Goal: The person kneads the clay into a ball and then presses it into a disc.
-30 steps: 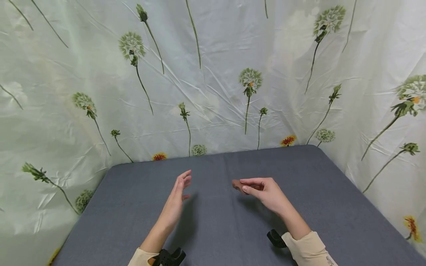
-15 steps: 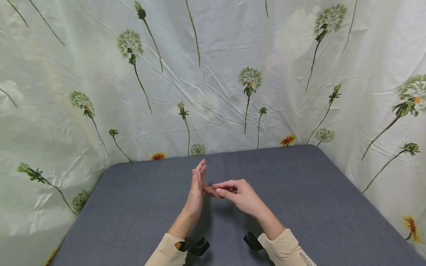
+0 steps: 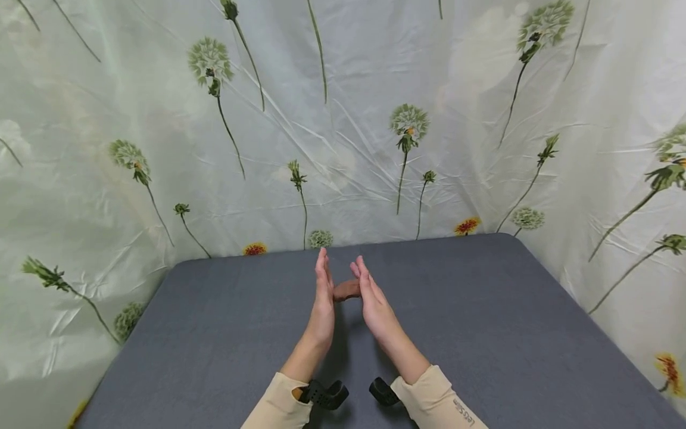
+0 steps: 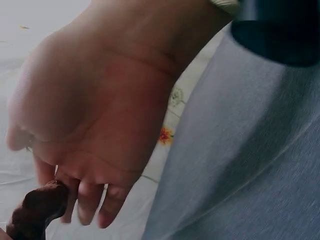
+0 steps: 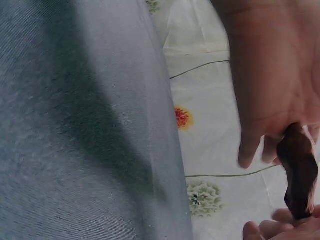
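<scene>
A lumpy, elongated brown piece (image 3: 346,290) spans the gap between my two raised hands, above the table. Its kind cannot be told. My left hand (image 3: 320,319) stands upright with straight fingers, the inner side facing the piece. Facing it, my right hand (image 3: 379,313) also has straight fingers and leans in from the right. In the left wrist view one end of the brown piece (image 4: 40,210) touches the left hand near the base of the fingers. The right wrist view shows the piece (image 5: 298,167) reaching from the right hand (image 5: 277,75) to the left hand's fingers (image 5: 280,231).
Below the hands lies a table with a dark grey cloth (image 3: 482,316). Behind it and at both sides hangs a pale curtain (image 3: 348,131) printed with dandelions. Black wrist bands (image 3: 328,394) sit at both cream sleeves (image 3: 436,399).
Both hands have come together, the left moving right and the right moving left. The right hand pinched the brown piece before; its fingers are now straightened, with the piece between both hands.
</scene>
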Demonstrator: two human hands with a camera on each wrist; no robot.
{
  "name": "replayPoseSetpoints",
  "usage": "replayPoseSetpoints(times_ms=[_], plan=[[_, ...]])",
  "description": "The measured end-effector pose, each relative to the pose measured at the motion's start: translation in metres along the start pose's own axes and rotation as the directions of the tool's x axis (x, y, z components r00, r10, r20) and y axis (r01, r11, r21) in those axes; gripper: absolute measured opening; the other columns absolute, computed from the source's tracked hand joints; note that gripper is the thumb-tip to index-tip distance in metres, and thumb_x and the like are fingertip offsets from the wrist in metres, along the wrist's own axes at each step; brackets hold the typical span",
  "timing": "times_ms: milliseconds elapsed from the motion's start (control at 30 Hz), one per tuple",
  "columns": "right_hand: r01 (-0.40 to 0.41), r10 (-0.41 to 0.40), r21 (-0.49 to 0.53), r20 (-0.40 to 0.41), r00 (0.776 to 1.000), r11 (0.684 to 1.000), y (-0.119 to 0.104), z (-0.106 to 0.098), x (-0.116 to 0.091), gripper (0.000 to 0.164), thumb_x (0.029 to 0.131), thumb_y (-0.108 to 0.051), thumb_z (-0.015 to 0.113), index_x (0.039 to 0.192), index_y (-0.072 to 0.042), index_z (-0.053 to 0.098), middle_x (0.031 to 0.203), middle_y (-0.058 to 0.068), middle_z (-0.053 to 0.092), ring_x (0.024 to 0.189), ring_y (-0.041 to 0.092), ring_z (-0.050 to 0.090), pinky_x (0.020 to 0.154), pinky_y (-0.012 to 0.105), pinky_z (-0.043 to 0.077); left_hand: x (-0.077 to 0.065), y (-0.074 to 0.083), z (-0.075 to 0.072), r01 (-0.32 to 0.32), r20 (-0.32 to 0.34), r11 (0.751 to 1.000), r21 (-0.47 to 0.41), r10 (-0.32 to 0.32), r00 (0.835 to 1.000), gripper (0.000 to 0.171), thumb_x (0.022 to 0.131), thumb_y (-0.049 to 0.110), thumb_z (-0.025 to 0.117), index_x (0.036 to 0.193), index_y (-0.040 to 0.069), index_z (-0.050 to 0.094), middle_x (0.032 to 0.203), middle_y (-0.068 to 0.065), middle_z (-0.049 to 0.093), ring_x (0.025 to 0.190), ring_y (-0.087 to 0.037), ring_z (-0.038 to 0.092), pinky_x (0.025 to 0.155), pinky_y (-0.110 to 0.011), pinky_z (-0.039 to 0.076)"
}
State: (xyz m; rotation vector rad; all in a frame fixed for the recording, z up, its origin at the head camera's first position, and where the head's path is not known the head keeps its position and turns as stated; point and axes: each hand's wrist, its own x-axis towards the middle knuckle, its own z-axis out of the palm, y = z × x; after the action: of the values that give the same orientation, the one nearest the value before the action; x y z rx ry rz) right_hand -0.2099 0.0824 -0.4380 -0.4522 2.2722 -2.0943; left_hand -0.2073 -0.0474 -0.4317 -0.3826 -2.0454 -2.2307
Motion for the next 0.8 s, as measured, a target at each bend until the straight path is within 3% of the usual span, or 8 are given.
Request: replayPoseSetpoints(times_ms=[133, 267, 367, 433, 533, 667, 767, 800], plan=[[0.008, -0.009, 0.022, 0.034, 0.999, 1.0, 0.005, 0.003, -0.002, 0.065, 0.119, -0.044, 0.008, 0.173, -0.008, 0.002, 0.181, 0.012, 0.012, 0.169, 0.032, 0.001, 0.133, 0.066, 0.002, 0.004, 0.001, -0.007, -0.024, -0.035, 0.999, 0.041, 0.025, 0.999, 0.075, 0.109, 0.071, 0.002, 0.173, 0.034, -0.008, 0.183, -0.007, 0.001, 0.169, -0.028, -0.013, 0.13, -0.07, -0.006], [0.053, -0.054, 0.019, 0.05, 0.997, 0.998, 0.006, 0.005, -0.002, 0.064, 0.119, -0.043, 0.006, 0.172, -0.007, 0.0, 0.181, 0.011, 0.008, 0.169, 0.03, 0.0, 0.134, 0.063, 0.003, 0.007, -0.004, -0.011, -0.015, -0.023, 0.999, 0.037, 0.016, 1.0, 0.076, 0.11, 0.07, 0.001, 0.173, 0.029, -0.012, 0.137, -0.025, 0.071, 0.153, -0.026, 0.05, 0.133, -0.065, 0.003], [0.089, -0.089, 0.009, 0.033, 0.995, 0.996, 0.003, 0.004, -0.001, 0.064, 0.119, -0.042, 0.007, 0.172, -0.006, 0.002, 0.181, 0.011, 0.01, 0.169, 0.029, 0.003, 0.134, 0.061, 0.004, 0.007, -0.013, -0.007, 0.012, 0.039, 1.0, 0.022, -0.013, 0.999, 0.076, 0.112, 0.065, -0.002, 0.172, 0.023, -0.018, 0.116, -0.027, 0.078, 0.12, -0.014, 0.074, 0.131, -0.061, 0.019], [0.104, -0.104, -0.001, 0.025, 0.994, 0.995, 0.002, 0.002, -0.001, 0.064, 0.12, -0.041, 0.007, 0.172, -0.005, 0.003, 0.181, 0.011, 0.01, 0.169, 0.029, 0.004, 0.135, 0.06, 0.005, 0.005, -0.017, -0.002, 0.028, 0.08, 1.0, 0.011, -0.028, 0.996, 0.074, 0.112, 0.063, -0.004, 0.171, 0.021, -0.021, 0.127, -0.024, 0.076, 0.123, -0.003, 0.07, 0.131, -0.059, 0.023], [0.11, -0.109, -0.014, 0.022, 0.994, 0.994, 0.002, 0.001, -0.001, 0.064, 0.12, -0.039, 0.007, 0.171, -0.002, 0.005, 0.181, 0.013, 0.01, 0.169, 0.031, 0.005, 0.135, 0.059, 0.006, 0.0, -0.017, 0.004, 0.02, 0.104, 1.0, -0.018, -0.018, 0.994, 0.078, 0.111, 0.067, -0.001, 0.171, 0.022, -0.02, 0.14, -0.026, 0.067, 0.139, -0.013, 0.063, 0.132, -0.061, 0.017], [0.087, -0.086, -0.014, 0.033, 0.996, 0.996, 0.008, 0.004, -0.001, 0.066, 0.12, -0.039, 0.006, 0.17, 0.004, 0.009, 0.18, 0.017, 0.01, 0.169, 0.034, 0.007, 0.134, 0.06, 0.008, -0.002, -0.01, 0.002, -0.059, 0.088, 0.998, -0.029, 0.061, 0.994, 0.085, 0.107, 0.078, 0.006, 0.173, 0.029, -0.015, 0.179, -0.013, 0.023, 0.168, -0.028, 0.016, 0.131, -0.068, -0.003], [0.076, -0.076, 0.003, 0.054, 0.996, 0.997, 0.012, 0.01, -0.004, 0.065, 0.12, -0.038, 0.006, 0.17, 0.003, 0.011, 0.18, 0.016, 0.01, 0.169, 0.034, 0.007, 0.134, 0.061, 0.007, 0.001, -0.006, -0.006, -0.117, 0.057, 0.993, 0.002, 0.117, 0.991, 0.081, 0.108, 0.074, 0.007, 0.173, 0.03, -0.013, 0.159, -0.004, 0.057, 0.153, -0.021, 0.048, 0.131, -0.064, 0.005], [0.071, -0.072, 0.01, 0.064, 0.995, 0.997, 0.012, 0.013, -0.006, 0.064, 0.12, -0.038, 0.007, 0.17, 0.002, 0.011, 0.181, 0.014, 0.01, 0.169, 0.032, 0.007, 0.135, 0.06, 0.008, 0.003, -0.006, -0.009, -0.117, 0.051, 0.993, 0.011, 0.116, 0.992, 0.08, 0.109, 0.073, 0.005, 0.173, 0.03, -0.014, 0.128, -0.002, 0.076, 0.129, -0.017, 0.068, 0.13, -0.059, 0.014]])
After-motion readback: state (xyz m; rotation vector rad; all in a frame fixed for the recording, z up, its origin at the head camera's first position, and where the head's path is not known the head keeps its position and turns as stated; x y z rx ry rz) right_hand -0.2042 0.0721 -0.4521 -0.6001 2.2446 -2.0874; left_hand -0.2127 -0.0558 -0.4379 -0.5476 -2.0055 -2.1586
